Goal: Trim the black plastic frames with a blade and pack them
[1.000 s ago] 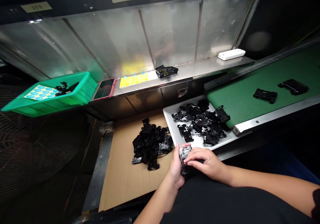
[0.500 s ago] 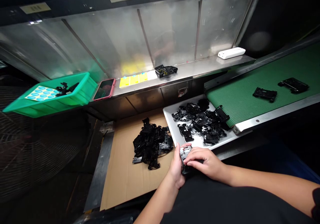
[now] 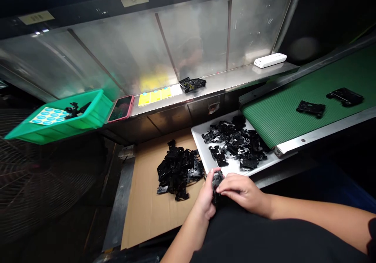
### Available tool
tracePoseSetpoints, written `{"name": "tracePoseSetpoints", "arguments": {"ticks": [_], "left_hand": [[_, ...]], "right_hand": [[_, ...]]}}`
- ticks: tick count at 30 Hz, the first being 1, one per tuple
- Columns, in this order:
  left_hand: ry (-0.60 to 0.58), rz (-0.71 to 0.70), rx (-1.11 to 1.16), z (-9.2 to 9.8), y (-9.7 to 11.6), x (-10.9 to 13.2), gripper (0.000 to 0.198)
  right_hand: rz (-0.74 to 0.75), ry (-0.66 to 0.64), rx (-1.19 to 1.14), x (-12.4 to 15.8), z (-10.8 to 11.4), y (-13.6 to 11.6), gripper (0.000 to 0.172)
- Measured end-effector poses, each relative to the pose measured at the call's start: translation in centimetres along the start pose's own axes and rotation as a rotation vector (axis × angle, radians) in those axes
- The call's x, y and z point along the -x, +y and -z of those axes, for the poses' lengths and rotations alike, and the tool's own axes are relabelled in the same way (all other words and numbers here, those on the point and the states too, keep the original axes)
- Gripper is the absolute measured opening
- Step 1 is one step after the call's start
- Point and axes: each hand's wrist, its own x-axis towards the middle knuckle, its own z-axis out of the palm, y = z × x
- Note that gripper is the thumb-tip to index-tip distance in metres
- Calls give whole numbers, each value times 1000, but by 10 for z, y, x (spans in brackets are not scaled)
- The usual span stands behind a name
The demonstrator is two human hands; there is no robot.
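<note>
A black moulded plastic part [image 3: 216, 180] is gripped in my left hand [image 3: 206, 194], close in front of my body. My right hand [image 3: 242, 192] is closed, its thumb and fingertips pinched at the near face of that part; whether they grip an edge of it or something small is hidden. Just beyond my hands stands a white tray [image 3: 202, 147] heaped with similar black parts [image 3: 235, 141]. Left of my hands, a pile of black parts [image 3: 179, 169] lies on a cardboard sheet [image 3: 143, 212].
A green conveyor belt [image 3: 273, 118] carrying two black parts ends over the tray. On the metal ledge are a white device [image 3: 270, 60], stacked black parts [image 3: 193, 84], yellow label sheets [image 3: 154, 96] and a phone [image 3: 121, 108]. A green bin [image 3: 73, 126] stands left, above a fan [image 3: 35, 177].
The part in my left hand has tilted, so its bright face now looks dark and narrower. My right fingertips stay against it. A part at the tray's belt-side edge now lies lower.
</note>
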Motion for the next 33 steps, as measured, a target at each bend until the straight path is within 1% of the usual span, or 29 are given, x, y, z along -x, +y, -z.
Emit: {"name": "tracePoseSetpoints", "arguments": {"ticks": [2, 4, 6, 7, 10, 11, 13, 15, 16, 17, 18, 19, 20, 22, 24, 25, 26, 27, 28, 30, 31, 33], "left_hand": [[48, -93, -80, 10, 13, -7, 59], [139, -202, -165, 31, 30, -19, 67], [280, -324, -257, 60, 50, -35, 74], [373, -388, -307, 77, 60, -43, 75], [655, -511, -444, 127, 83, -66, 64], [747, -528, -492, 141, 87, -72, 63], [922, -546, -592, 161, 89, -81, 71], [1052, -565, -690, 171, 84, -85, 81], [1089, -584, -738, 171, 79, -86, 84], [1101, -610, -787, 169, 74, -86, 84], [1089, -642, -839, 164, 69, -86, 82], [1053, -675, -894, 156, 63, -87, 79], [988, -702, -952, 145, 56, -89, 75], [780, -718, -1070, 113, 38, -100, 63], [502, -666, -1182, 74, 17, -120, 47], [374, -617, -1230, 54, 6, -133, 45], [283, -562, -1266, 34, -5, -147, 51], [227, -500, -1296, 16, -15, -161, 61], [201, -432, -1319, 1, -23, -173, 64], [182, -307, -1350, -22, -35, -192, 60], [181, -259, -1354, -29, -38, -197, 56], [180, -202, -1331, -36, -41, -199, 52]], "right_hand": [[-6, 100, -12, 0, 6, 1, 19], [-32, 167, -5, 0, 12, 3, 19], [-70, 202, -2, 1, 17, 6, 18], [-92, 216, -3, 2, 19, 8, 17], [-158, 264, -15, 4, 24, 13, 14], [-176, 279, -19, 4, 26, 15, 14], [-205, 308, -24, 4, 30, 16, 13], [-229, 340, -26, 4, 35, 17, 13], [-238, 357, -24, 4, 38, 18, 13], [-247, 373, -19, 5, 40, 19, 14], [-257, 389, -12, 6, 43, 19, 14], [-269, 406, -5, 7, 45, 21, 14], [-284, 423, 1, 7, 48, 22, 14], [-322, 454, 9, 8, 51, 25, 14], [-357, 474, 15, 8, 53, 28, 15], [-368, 477, 17, 8, 53, 28, 15], [-373, 477, 19, 7, 53, 29, 16], [-372, 469, 20, 7, 53, 28, 16], [-367, 455, 20, 6, 53, 28, 16], [-356, 422, 18, 7, 52, 26, 16], [-355, 406, 17, 8, 52, 25, 16], [-362, 394, 20, 10, 52, 24, 16]]}}
